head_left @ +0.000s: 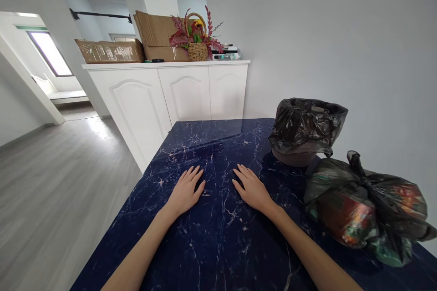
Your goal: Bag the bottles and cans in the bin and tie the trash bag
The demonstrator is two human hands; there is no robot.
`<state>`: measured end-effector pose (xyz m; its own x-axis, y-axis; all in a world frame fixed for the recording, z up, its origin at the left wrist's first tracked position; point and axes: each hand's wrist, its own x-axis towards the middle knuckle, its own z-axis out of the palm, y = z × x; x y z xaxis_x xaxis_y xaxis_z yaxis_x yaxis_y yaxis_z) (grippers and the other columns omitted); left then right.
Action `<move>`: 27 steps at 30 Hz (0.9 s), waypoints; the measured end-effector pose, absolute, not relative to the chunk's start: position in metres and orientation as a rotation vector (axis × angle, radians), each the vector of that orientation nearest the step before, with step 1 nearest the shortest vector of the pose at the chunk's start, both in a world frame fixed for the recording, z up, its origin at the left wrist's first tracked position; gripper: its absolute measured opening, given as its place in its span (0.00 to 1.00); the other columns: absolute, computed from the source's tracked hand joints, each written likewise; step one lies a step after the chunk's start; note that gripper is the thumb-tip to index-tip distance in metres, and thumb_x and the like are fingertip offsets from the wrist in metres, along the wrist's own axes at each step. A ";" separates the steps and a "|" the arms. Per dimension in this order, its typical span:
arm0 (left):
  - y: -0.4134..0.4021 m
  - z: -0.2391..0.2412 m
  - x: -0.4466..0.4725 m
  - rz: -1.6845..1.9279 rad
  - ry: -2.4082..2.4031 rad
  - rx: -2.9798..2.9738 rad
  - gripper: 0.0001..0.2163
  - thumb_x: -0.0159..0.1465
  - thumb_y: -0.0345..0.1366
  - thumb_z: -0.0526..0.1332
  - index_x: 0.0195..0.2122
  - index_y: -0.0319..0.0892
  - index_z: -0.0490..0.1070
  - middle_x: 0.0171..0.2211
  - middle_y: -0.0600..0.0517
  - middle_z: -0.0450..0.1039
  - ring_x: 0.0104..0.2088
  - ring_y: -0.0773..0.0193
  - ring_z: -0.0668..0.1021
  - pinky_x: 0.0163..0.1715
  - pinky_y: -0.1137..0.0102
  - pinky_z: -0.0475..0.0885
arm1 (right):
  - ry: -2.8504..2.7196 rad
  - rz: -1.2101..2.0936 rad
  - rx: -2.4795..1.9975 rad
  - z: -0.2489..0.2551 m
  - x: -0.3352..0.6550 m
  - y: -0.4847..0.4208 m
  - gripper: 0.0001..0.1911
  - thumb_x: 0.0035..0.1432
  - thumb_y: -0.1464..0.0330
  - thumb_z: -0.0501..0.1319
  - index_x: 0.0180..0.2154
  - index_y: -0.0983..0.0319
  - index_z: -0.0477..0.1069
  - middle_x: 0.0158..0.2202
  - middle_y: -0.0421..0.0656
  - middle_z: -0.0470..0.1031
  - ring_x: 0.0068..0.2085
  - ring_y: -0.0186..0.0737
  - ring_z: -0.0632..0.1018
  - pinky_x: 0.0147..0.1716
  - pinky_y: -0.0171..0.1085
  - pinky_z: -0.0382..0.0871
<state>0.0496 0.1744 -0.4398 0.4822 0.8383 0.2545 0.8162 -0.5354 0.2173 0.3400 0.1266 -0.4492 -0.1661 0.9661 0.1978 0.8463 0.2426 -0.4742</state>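
Note:
My left hand (187,192) lies palm down on the dark blue marble-patterned table (218,245), fingers stretched out and the thumb apart. My right hand (251,188) rests flat on the same surface a little way across from it, fingers also extended. Neither hand holds anything. To the right of my right hand sits a knotted black plastic bag (362,204), with colourful packaging showing through. Behind that bag stands a bin (294,158) lined with a black bin bag (307,125), its mouth open upward.
A white cabinet (184,93) meets the table's far end. On it are cardboard boxes (112,51), a wicker flower basket (198,51) and a clear bottle (230,56). A grey wall (324,32) runs along the right. Wood-look floor (78,182) and a doorway lie left.

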 end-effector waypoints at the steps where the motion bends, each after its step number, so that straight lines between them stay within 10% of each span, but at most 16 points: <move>1: 0.174 -0.439 0.050 0.507 1.480 2.647 0.29 0.78 0.53 0.48 0.73 0.46 0.63 0.76 0.47 0.57 0.77 0.47 0.56 0.75 0.47 0.52 | -2.067 0.353 -1.657 -0.449 0.340 0.126 0.35 0.77 0.53 0.44 0.74 0.65 0.60 0.78 0.50 0.53 0.78 0.48 0.53 0.76 0.52 0.47; 27: 0.175 -0.440 0.049 0.489 1.483 2.676 0.28 0.78 0.53 0.48 0.74 0.46 0.63 0.76 0.47 0.57 0.76 0.46 0.57 0.75 0.46 0.54 | -2.080 0.336 -1.665 -0.449 0.340 0.127 0.34 0.77 0.54 0.45 0.74 0.66 0.60 0.77 0.50 0.54 0.78 0.48 0.54 0.77 0.51 0.46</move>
<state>0.0491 0.1751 -0.4399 0.4922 0.8332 0.2519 0.8194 -0.5412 0.1888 0.3399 0.1268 -0.4491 -0.1686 0.9664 0.1942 0.8562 0.2412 -0.4568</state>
